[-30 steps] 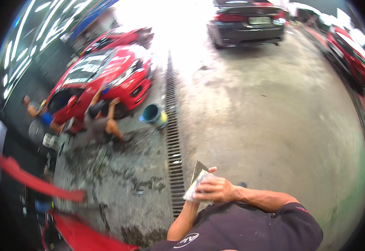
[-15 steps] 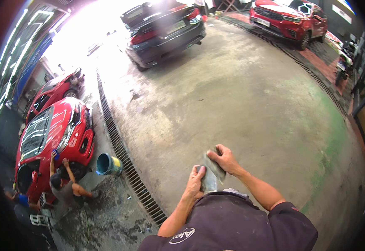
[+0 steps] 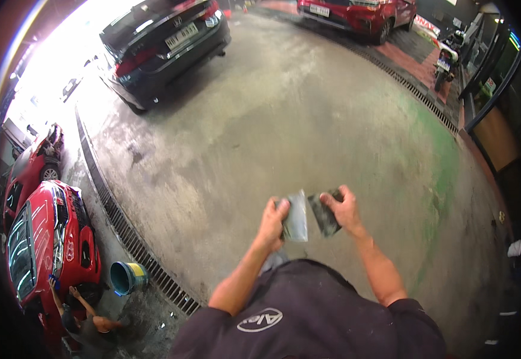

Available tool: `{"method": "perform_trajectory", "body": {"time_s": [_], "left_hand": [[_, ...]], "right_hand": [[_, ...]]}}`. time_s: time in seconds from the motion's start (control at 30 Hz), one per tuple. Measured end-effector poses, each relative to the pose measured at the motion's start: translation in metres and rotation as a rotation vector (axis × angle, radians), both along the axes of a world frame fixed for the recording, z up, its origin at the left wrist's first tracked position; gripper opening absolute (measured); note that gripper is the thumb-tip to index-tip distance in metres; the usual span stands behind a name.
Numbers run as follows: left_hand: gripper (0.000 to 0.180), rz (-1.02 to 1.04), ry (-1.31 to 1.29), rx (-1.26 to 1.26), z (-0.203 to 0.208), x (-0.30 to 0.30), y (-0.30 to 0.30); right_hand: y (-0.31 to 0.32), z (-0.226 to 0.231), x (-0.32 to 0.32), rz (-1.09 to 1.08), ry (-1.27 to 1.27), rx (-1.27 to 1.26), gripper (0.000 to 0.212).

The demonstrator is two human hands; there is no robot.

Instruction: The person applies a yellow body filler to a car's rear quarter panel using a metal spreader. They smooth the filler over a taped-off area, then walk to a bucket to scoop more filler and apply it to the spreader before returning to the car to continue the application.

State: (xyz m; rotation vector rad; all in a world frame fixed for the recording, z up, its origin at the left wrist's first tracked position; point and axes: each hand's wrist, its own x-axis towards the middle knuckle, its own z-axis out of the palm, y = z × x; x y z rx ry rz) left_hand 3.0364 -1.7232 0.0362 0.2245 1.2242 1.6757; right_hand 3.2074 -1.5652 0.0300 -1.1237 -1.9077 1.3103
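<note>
In front of my torso, both hands are raised over the concrete floor. My left hand (image 3: 274, 220) is closed on a flat, pale silvery rectangular plate (image 3: 297, 216), thumb on top; it looks like a scraper blade, but I cannot be sure. My right hand (image 3: 345, 209) grips a dark, smeared rectangular piece (image 3: 325, 219) by its upper right side, thumb across its face. A narrow gap separates the two pieces. The fingers beneath each piece are mostly hidden.
Concrete floor (image 3: 230, 149) stretches ahead, with a drain grate (image 3: 114, 209) at left. A black car (image 3: 164, 51) stands far left, a red car (image 3: 356, 15) at the back. Near a red car (image 3: 51, 239) are a bucket (image 3: 130, 277) and a crouching person (image 3: 84, 323). A motorcycle (image 3: 445, 63) stands far right.
The two pieces were overlapping and are now apart, the right one drawn rightward. My view has turned right, so the cars and bucket sit farther left.
</note>
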Motion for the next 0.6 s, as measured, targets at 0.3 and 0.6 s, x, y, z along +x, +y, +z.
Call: {"method": "perform_trajectory", "body": {"time_s": [0.3,0.6], "left_hand": [[0.019,-0.002,0.26,-0.034,0.031,-0.17,0.107],[0.019,-0.059,0.48,-0.07,-0.014,-0.233,0.167]], "right_hand": [[0.025,0.071,-0.095,0.478,-0.067,1.143,0.021],[0.157,0.02,-0.166,-0.143,-0.318,0.805,0.029]]}}
